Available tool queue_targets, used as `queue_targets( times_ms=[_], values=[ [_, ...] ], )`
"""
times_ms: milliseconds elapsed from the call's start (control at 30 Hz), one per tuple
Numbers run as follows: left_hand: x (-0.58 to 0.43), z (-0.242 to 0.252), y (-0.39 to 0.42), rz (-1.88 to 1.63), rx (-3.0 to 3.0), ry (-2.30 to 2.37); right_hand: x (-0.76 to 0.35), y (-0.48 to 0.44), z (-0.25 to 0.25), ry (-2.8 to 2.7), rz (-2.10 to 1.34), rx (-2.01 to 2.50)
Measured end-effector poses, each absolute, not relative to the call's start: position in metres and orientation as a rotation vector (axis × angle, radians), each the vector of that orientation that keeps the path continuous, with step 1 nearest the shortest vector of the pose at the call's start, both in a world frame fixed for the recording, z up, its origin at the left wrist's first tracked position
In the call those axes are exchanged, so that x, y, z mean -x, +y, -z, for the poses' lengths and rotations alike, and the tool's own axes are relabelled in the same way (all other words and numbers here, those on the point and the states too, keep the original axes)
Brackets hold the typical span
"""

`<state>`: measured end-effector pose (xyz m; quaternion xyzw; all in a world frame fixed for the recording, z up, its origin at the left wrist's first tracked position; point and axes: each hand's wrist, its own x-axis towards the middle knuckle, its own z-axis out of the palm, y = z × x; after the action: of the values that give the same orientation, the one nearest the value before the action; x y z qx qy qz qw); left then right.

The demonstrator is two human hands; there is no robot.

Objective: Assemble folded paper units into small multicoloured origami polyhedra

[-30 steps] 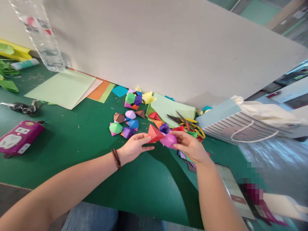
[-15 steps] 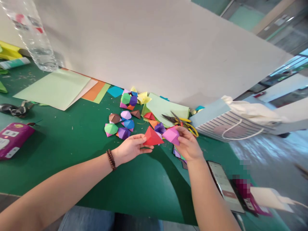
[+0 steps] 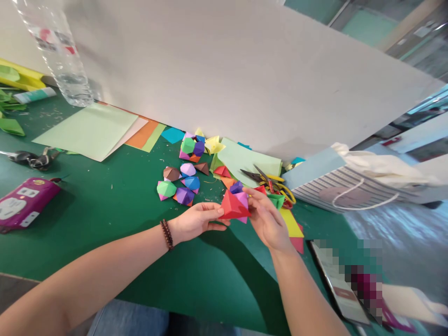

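Left hand (image 3: 196, 223) partly open, palm turned inward, fingers nearly straight, fingertips pressed against the near side of a red paper pyramid (image 3: 233, 206). Right hand (image 3: 266, 219) partly closed, fingers curled around a pink-and-purple paper piece (image 3: 241, 199), which sits tight against the red pyramid. Both pieces held up together between the two hands, just above the green surface (image 3: 105, 252), toward the middle of the scene. Dark beaded bracelet (image 3: 167, 234) around the left wrist.

Just far and left of the hands, a loose cluster of folded paper balls (image 3: 177, 186) in green, blue, purple, pink and brown. Just far of the right hand, scissors with yellow handles (image 3: 276, 187) lying on a pale green paper sheet (image 3: 247, 163), among red and green paper scraps. Farther left, a stack of paper sheets (image 3: 86, 130) in pale green and orange, beside a clear plastic water bottle (image 3: 58, 56). At far left, a magenta power strip (image 3: 28, 200). At right, a striped paper bag (image 3: 336, 191) with a white cord handle. Near right, a phone (image 3: 339, 284) lying flat, partly pixelated. Label on the bottle too blurred to read; phone screen unreadable too.
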<state>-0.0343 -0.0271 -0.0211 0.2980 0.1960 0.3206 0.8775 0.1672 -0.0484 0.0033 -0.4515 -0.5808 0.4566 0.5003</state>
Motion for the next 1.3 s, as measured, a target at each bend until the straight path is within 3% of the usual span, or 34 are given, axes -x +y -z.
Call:
queue_targets(
  times_ms=[367, 800, 1100, 1300],
  values=[
    [0.0319, 0.0241, -0.0285, -0.68, -0.652, 0.492, -0.1648, -0.0501, -0.0023, -1.601, -0.931, 1.178],
    [0.0331, 0.0227, -0.0275, -0.747, -0.603, 0.465, -0.1639, -0.0468, 0.0037, -1.58, -1.03, 1.141],
    [0.0266, 0.0247, -0.0287, -0.922, -0.786, 0.552, -0.1636, -0.0455, -0.0039, -2.017, -0.396, 1.184],
    [0.0285, 0.0224, -0.0284, -0.987, -0.965, 0.596, -0.1597, -0.0463, -0.0035, -2.142, -0.274, 1.144]
  ],
)
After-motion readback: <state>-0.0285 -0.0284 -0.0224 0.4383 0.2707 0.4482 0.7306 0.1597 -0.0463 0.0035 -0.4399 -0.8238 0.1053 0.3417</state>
